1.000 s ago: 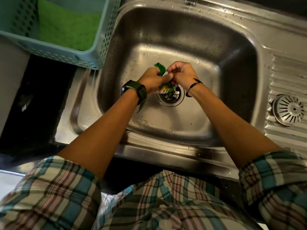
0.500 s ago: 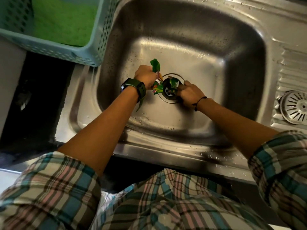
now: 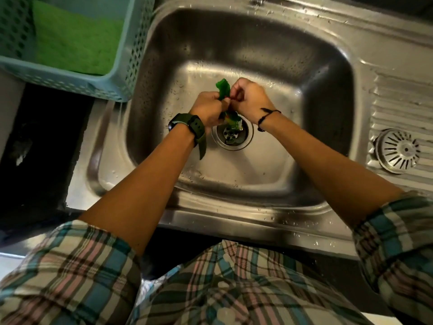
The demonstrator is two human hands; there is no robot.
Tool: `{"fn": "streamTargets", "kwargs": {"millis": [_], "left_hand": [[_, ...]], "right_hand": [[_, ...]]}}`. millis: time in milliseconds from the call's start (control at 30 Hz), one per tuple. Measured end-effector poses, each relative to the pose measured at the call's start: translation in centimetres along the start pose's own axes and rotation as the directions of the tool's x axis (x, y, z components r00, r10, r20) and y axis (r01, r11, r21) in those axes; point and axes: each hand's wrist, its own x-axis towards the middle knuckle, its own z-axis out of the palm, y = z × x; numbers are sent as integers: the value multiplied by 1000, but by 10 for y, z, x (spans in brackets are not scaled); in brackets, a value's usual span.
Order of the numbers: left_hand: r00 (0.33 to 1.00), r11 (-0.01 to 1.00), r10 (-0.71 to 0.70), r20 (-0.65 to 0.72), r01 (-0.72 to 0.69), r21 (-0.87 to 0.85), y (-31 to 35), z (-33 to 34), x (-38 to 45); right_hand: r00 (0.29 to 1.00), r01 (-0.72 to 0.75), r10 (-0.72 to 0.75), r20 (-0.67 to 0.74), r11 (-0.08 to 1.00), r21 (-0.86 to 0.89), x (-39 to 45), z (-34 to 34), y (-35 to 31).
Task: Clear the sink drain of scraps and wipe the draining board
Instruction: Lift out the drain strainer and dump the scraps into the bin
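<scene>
Both hands meet just above the drain (image 3: pixel 232 133) in the steel sink (image 3: pixel 311 90). My left hand (image 3: pixel 207 111) is closed around a bunch of scraps: a green leaf (image 3: pixel 223 88) sticks up from the fist and colourful wrapper bits (image 3: pixel 232 120) hang below it. My right hand (image 3: pixel 249 96) pinches a small scrap against that bunch, fingertips touching the left hand. A few dark bits lie in the drain opening. The ribbed draining board (image 3: pixel 398 102) runs along the right of the basin.
A round metal strainer (image 3: pixel 397 150) lies on the draining board. A teal perforated basket (image 3: pixel 117 85) with a green cloth (image 3: pixel 75 41) inside stands at the sink's upper left, overhanging the rim. A dark gap lies left of the sink.
My right hand has lifted from the drain rim and come up to the left hand with a scrap. The left hand keeps its bunch and stays above the drain.
</scene>
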Motion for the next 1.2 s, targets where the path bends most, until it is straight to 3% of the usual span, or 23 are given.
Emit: {"fn": "streamTargets", "kwargs": {"millis": [67,100,167,200,233,300,333,367,467,533,633,700,767,933,1067,1100,1133,1167,1200], "left_hand": [[998,998,11,-66,-7,57,1,-3,5],[995,997,15,-100,-7,81,1,-6,9],[989,993,22,-146,-4,122,-3,-12,17],[988,993,13,-154,6,120,-6,-16,21],[988,995,-3,-153,18,97,-9,-19,23],[988,998,-37,-150,44,38,-16,-24,27],[987,998,-49,-153,55,29,-19,-25,27],[985,997,-58,-160,64,33,-21,-25,28],[981,996,-63,-183,74,52,-25,-27,30],[978,994,-67,-195,82,68,-26,-28,31],[977,995,-77,-197,89,54,-27,-28,28],[980,994,-66,-187,81,72,-26,-25,26],[985,991,-49,-165,69,118,-23,-18,23],[998,991,30,-56,-23,129,-9,0,16],[990,983,35,-139,-9,183,-8,-10,19],[986,984,28,-164,3,181,-9,-13,20],[983,984,22,-184,12,180,-11,-16,21],[980,984,17,-197,19,179,-13,-19,22],[979,985,9,-202,27,173,-15,-20,22]], "right_hand": [[998,-30,24,61,995,96,5,3,1],[991,-73,45,127,971,228,6,2,3],[969,-210,112,219,842,497,12,4,13],[958,-272,174,229,809,521,15,6,19],[948,-314,251,195,842,439,19,10,25],[951,-289,296,93,954,-79,24,20,40],[960,-218,266,92,910,-354,25,27,48],[965,-135,230,122,842,-522,24,33,54],[986,-5,109,123,768,-640,20,47,59],[996,0,63,70,745,-668,25,49,60],[988,-153,128,-86,871,-468,31,39,56],[968,-242,227,-110,959,-149,31,26,49],[967,-243,251,-40,959,145,24,12,37],[969,-148,107,222,973,178,9,-3,20],[945,-265,133,298,844,466,9,-12,29],[952,-269,170,254,862,430,12,-9,34],[966,-224,177,188,937,269,15,-6,40],[981,-118,119,154,993,-19,17,-1,47],[980,22,44,192,944,-331,18,5,56]]}}
